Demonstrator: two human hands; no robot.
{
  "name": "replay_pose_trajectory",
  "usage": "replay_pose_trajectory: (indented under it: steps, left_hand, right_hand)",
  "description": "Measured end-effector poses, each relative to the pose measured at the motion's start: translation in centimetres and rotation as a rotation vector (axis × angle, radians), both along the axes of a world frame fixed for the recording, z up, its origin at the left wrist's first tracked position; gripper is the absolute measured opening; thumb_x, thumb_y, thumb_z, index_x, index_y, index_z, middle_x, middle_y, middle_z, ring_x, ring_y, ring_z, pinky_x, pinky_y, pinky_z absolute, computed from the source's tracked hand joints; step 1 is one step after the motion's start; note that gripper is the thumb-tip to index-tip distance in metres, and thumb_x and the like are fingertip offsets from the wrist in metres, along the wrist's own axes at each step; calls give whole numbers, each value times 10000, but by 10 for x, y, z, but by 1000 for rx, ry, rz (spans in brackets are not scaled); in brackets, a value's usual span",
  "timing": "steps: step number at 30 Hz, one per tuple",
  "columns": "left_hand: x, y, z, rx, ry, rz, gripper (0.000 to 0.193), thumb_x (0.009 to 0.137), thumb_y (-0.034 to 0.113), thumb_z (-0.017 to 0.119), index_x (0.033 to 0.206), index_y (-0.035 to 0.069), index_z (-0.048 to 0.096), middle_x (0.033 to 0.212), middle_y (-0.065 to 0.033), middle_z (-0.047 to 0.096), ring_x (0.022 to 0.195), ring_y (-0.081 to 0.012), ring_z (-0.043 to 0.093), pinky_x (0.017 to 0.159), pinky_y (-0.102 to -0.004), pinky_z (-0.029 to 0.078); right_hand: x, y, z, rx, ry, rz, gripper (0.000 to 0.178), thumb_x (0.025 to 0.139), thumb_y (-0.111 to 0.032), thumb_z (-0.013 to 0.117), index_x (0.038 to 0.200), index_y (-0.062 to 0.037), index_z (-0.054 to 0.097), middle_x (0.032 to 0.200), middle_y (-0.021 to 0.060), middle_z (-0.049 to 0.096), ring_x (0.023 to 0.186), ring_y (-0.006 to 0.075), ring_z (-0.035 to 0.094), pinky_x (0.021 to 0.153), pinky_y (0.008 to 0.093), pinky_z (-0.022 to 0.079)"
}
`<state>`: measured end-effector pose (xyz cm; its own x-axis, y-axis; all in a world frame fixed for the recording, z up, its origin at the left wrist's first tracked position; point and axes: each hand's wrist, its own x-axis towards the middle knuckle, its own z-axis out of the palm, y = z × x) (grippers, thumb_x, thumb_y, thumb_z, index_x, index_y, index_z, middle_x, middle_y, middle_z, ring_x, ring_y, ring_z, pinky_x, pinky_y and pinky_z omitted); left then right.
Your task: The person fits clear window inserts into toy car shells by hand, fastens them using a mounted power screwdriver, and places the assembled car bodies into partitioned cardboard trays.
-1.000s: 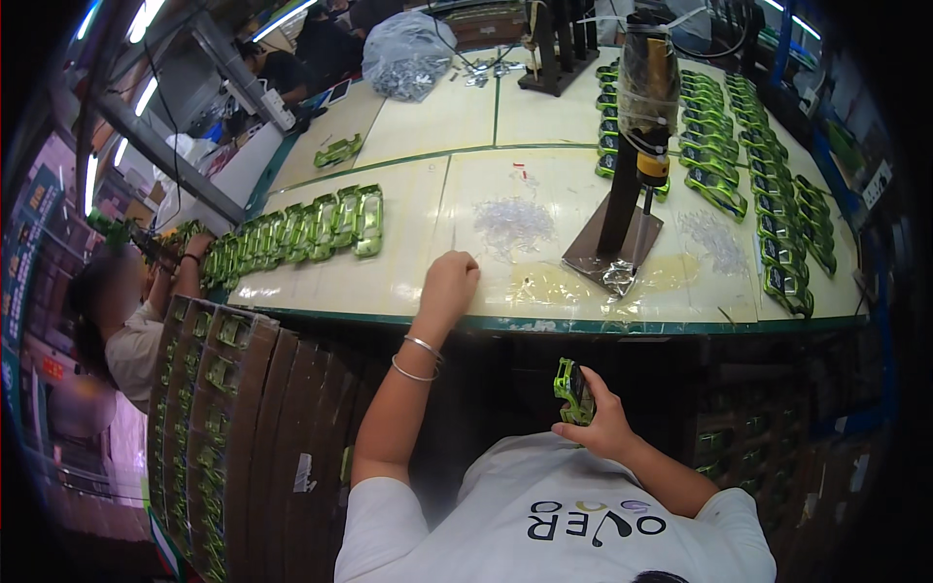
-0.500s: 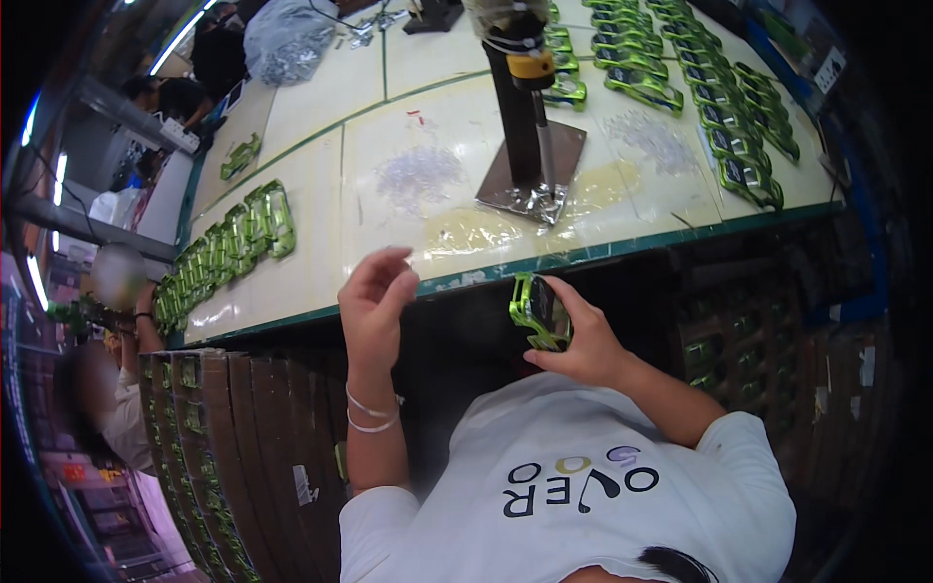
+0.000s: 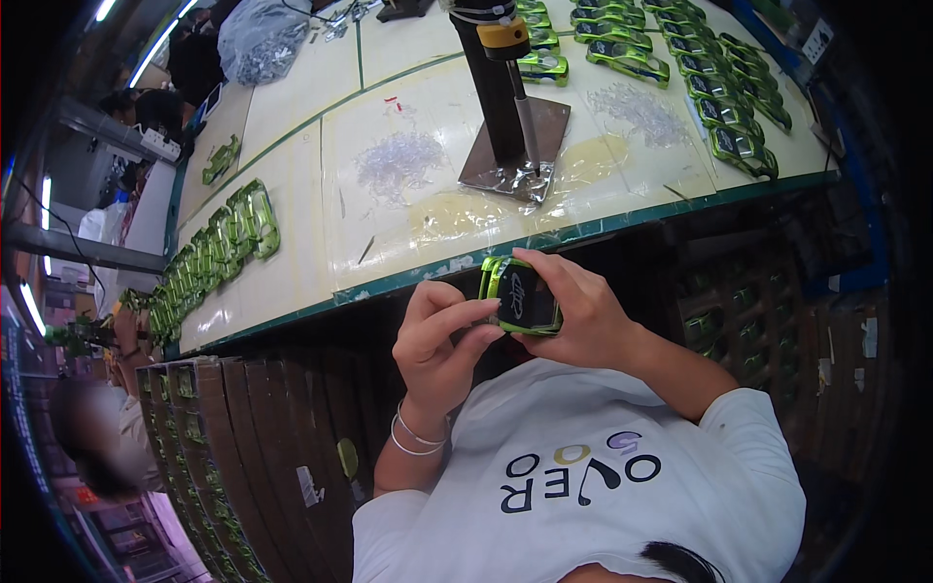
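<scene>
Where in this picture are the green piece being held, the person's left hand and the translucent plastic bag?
Green piece (image 3: 528,296): head view, on its black panel.
Left hand (image 3: 437,338): head view, middle of the hand.
Plastic bag (image 3: 262,44): head view, its bulging side.

workshop; workbench (image 3: 296,175), green car-shell rows (image 3: 727,115)

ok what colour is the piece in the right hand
The piece is bright green and black, clearest in the head view.
</scene>
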<state>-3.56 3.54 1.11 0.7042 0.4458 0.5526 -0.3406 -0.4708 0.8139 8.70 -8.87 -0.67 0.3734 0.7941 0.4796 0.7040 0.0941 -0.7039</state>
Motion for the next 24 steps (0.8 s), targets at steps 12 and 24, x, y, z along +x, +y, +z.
replay_pose_trajectory:
  steps: [12,24]
  left_hand:
    - [1,4,3,87,22,30,277,579,21,712,840,0,622,701,-42,471,613,-119,438,513,-201,342]
    - [1,0,0,90,18,16,278,565,27,716,827,11,623,683,-45,482,617,-148,451,540,-230,365]
  right_hand:
    - [4,-1,6,-6,-21,13,696,527,-94,691,1148,-18,387,944,147,529,817,291,551,680,336,460]
    - [5,-5,2,12,-1,24,662,545,-94,675,1141,-26,397,915,139,536,798,285,552,673,334,458]
